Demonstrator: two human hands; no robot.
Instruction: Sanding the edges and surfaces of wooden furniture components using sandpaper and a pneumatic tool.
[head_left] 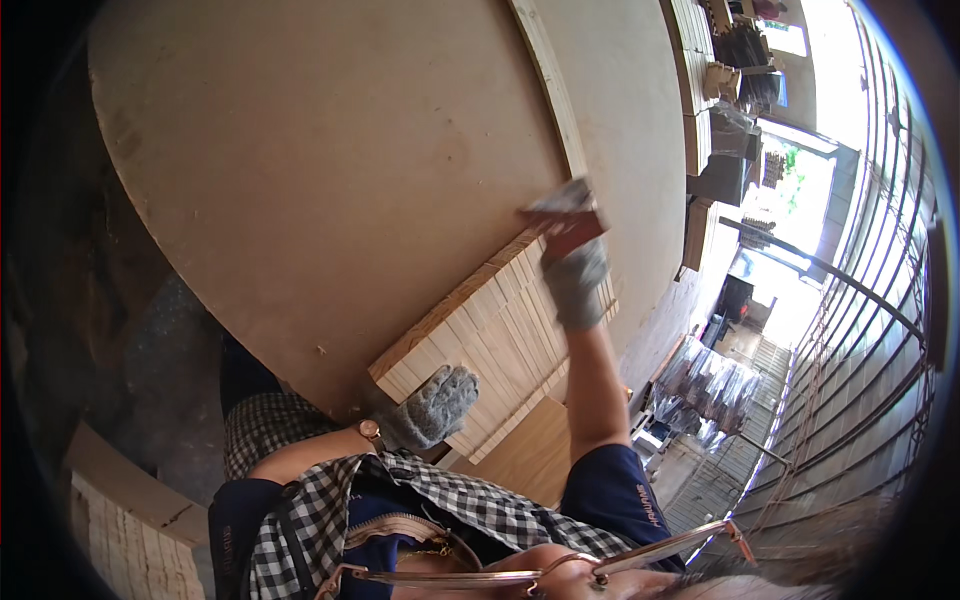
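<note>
A row of pale wooden strips (500, 330) lies side by side on a broad tan board surface (330, 160). My left hand (432, 408), in a grey knit glove, rests on the near left end of the row, its fingers laid over the wood. Reaching out over the row's far end is my right hand (577, 285), gloved in grey too. Its fingers are closed on a reddish-brown flat piece (575, 234), smeared by motion, whose kind I cannot make out. Beyond that hand, one long narrow wooden strip (548, 85) stretches away across the board.
A brown wooden panel (520, 455) sits close to my body, below the row. Stacked lumber (692, 90) stands past the board's right edge. At the lower left is another wood stack (130, 530). Plastic-wrapped goods (705, 385) and a barred window wall (850, 330) are farther right.
</note>
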